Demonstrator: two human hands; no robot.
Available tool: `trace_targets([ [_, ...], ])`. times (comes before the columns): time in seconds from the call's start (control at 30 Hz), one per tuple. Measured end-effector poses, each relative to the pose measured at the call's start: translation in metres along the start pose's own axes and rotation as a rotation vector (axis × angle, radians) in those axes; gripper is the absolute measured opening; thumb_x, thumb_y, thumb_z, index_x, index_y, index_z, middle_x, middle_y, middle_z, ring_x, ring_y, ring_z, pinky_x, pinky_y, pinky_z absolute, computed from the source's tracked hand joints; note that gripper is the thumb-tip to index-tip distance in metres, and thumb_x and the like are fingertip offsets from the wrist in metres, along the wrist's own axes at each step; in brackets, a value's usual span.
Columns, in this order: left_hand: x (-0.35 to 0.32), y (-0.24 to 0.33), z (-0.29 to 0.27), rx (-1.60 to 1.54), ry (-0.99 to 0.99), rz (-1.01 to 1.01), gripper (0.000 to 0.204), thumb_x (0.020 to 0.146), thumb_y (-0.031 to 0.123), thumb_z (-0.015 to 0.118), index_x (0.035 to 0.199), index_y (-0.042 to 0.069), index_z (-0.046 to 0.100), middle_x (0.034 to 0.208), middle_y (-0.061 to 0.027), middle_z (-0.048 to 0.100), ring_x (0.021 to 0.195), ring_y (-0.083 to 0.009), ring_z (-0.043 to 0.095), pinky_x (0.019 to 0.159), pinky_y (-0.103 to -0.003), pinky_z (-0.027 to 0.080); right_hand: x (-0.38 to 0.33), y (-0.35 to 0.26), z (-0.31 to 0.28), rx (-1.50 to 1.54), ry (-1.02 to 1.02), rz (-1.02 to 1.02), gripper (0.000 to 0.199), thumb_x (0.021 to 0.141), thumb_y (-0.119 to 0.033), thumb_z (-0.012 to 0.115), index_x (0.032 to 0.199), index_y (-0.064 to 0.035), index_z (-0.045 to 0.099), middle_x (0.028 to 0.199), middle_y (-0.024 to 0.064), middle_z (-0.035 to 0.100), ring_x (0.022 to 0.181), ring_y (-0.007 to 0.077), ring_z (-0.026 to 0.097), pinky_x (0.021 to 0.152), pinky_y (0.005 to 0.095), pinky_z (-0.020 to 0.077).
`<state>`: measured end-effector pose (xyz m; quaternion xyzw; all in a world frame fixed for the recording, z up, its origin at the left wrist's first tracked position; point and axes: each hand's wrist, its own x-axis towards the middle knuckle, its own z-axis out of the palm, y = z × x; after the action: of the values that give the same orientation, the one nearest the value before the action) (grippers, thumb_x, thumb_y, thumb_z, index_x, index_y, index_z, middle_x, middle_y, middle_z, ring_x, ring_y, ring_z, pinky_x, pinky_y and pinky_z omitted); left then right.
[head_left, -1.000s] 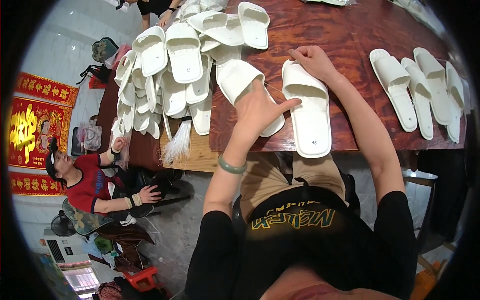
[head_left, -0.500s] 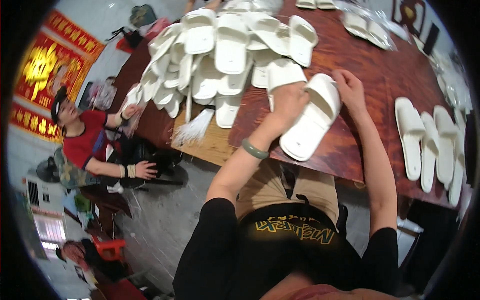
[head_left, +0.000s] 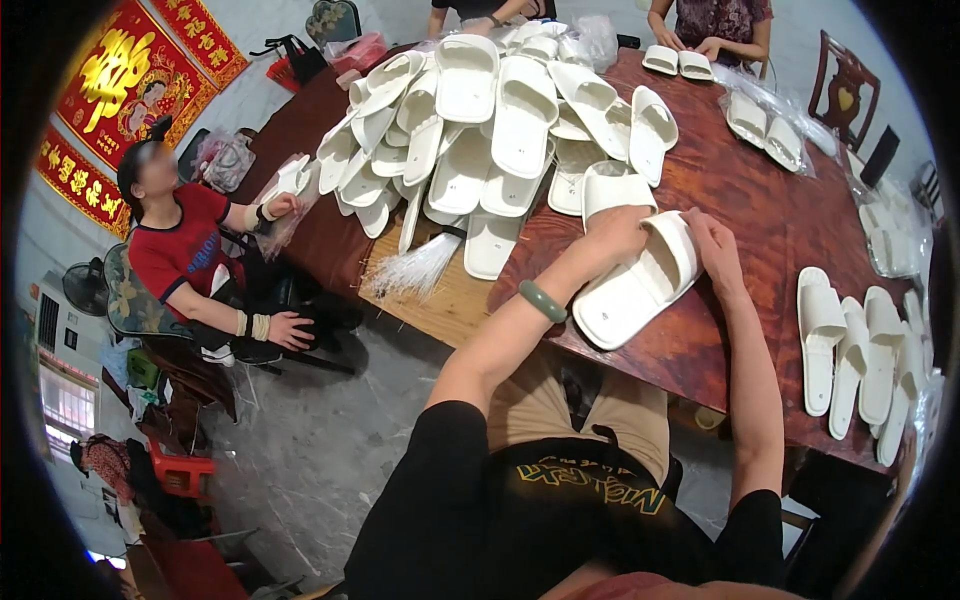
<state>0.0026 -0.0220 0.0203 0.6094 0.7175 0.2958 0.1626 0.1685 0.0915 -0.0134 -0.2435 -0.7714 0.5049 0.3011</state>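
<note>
A white open-toed slipper (head_left: 622,308) is between my two hands over the near edge of the table, its sole angled toward me. My left hand (head_left: 615,238), with a green bangle on the wrist, grips the left side of its strap. On the opposite side of the strap, the fingers of my right hand (head_left: 714,252) are closed round the edge. Just beyond my left hand lies another white slipper (head_left: 612,186), partly covered by that hand. A large heap of white slippers (head_left: 464,78) rises to the left.
The dark red wooden table (head_left: 745,215) spans the front. Slippers (head_left: 822,335) stand in a row at right; bagged pairs (head_left: 765,130) lie farther back. A bundle of white ties (head_left: 418,268) hangs by the heap. One seated person (head_left: 195,240) is at left, others (head_left: 715,30) across the table.
The view has tilted up, bringing the people across the table into sight. Both hands still hold the slipper, which is turned slightly more sideways.
</note>
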Motion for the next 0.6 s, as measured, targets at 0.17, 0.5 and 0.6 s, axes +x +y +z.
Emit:
trace_targets([
  [0.17, -0.029, 0.003, -0.005, -0.116, 0.131, 0.185, 0.019, 0.081, 0.009, 0.046, 0.099, 0.006, 0.047, 0.084, -0.0196, 0.059, 0.086, -0.0416, 0.055, 0.069, -0.046, 0.041, -0.001, -0.006, -0.013, 0.341, 0.326, 0.104, 0.039, 0.094, -0.036, 0.049, 0.098, -0.0003, 0.063, 0.081, 0.0005, 0.061, 0.070, 0.0065, 0.052, 0.063, 0.0199, 0.0404],
  [0.5, -0.085, 0.028, -0.140, -0.247, 0.353, 0.369, 0.064, 0.073, -0.014, 0.035, 0.132, 0.009, 0.047, 0.126, -0.0155, 0.054, 0.117, -0.0200, 0.052, 0.101, -0.025, 0.034, -0.001, 0.002, -0.008, 0.220, 0.313, 0.162, 0.028, 0.092, -0.029, 0.054, 0.098, -0.0037, 0.063, 0.087, -0.0040, 0.059, 0.078, 0.0045, 0.051, 0.067, 0.0187, 0.0404],
  [0.6, -0.055, 0.002, -0.216, -0.019, 0.507, 0.455, 0.062, 0.071, -0.011, 0.035, 0.130, 0.004, 0.048, 0.120, -0.0134, 0.059, 0.103, -0.0157, 0.057, 0.091, -0.023, 0.041, -0.002, 0.000, 0.001, 0.320, 0.287, 0.189, 0.025, 0.090, -0.025, 0.058, 0.099, -0.0019, 0.062, 0.087, -0.0016, 0.060, 0.080, 0.0061, 0.054, 0.069, 0.0215, 0.0431],
])
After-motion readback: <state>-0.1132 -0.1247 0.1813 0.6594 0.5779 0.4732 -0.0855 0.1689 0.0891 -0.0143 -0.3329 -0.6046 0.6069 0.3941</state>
